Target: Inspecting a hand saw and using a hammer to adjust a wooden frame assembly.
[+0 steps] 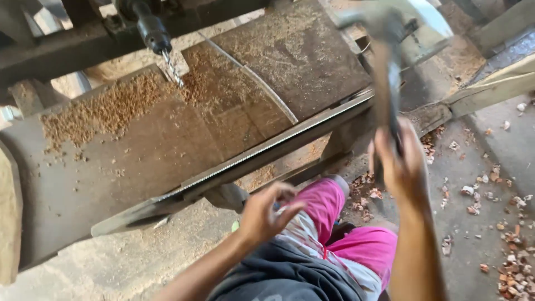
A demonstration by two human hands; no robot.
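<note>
My right hand (400, 167) is closed around the handle of a hammer (385, 83), raised and blurred, with its head up near the top right. My left hand (267, 214) is held low over my lap with its fingers curled together; whether it pinches something small I cannot tell. Both hands are in front of a dark metal worktable (184, 139) dusted with sawdust. A drill bit (173, 68) in a black chuck points down at the table's far left part.
A heap of wood shavings (106, 108) lies on the table under the drill. A metal edge rail (262, 153) runs along the table front. Wood chips (512, 245) litter the concrete floor at right. A timber beam (490, 89) lies at upper right. My legs wear pink shorts (356, 239).
</note>
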